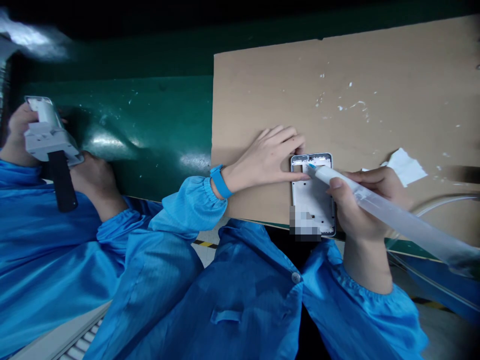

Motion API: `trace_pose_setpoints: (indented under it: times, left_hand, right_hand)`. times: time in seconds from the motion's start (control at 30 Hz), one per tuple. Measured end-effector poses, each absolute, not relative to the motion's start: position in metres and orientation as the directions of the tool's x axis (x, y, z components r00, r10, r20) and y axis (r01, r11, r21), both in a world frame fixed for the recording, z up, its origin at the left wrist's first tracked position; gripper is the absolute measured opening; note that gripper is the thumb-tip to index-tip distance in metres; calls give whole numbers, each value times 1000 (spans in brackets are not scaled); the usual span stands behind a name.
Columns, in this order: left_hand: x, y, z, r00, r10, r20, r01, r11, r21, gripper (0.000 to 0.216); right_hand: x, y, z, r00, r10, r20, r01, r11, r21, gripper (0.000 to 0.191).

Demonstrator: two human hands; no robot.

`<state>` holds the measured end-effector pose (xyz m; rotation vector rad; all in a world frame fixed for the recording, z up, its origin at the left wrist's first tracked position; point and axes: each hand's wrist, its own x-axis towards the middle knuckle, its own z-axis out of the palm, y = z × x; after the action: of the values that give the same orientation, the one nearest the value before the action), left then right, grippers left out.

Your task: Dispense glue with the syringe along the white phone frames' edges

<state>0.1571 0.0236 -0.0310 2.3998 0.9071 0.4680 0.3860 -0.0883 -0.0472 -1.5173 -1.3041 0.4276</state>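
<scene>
A shallow, white rectangular plastic housing (313, 195) lies near the front edge of the cardboard, its inner side up. My left hand (275, 155) holds its upper left corner, with the thumb on the left rim and the fingers bent beside the top end. In my right hand (365, 200) is a long translucent dispensing syringe (390, 212), slanting down to the left. Its blue tip (312, 166) is over the upper part of the housing, close to my left thumb; whether it touches the surface I cannot tell. Part of the housing is blurred out.
Brown cardboard (262, 100) covers the green bench (168, 115). A crumpled white tissue (405, 167) lies to the right, near a clear hose (446, 200). White smears mark the cardboard. On the left, a co-worker's hands (95, 182) hold a white device (50, 140) with a black strap.
</scene>
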Motion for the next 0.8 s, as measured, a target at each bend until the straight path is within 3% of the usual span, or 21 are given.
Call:
trace_pose_setpoints:
  times: [0.37,0.8]
  left_hand:
    - [157,23,-30,715,689,122,512,-634,580,45]
    - [157,23,-32,713,689,129,505,-633,587,43]
  right_hand:
    - [387,-90,-48,332,874,355,511,150,-846,24]
    - [388,-93,-53,352,901,252,484,55,-873,33]
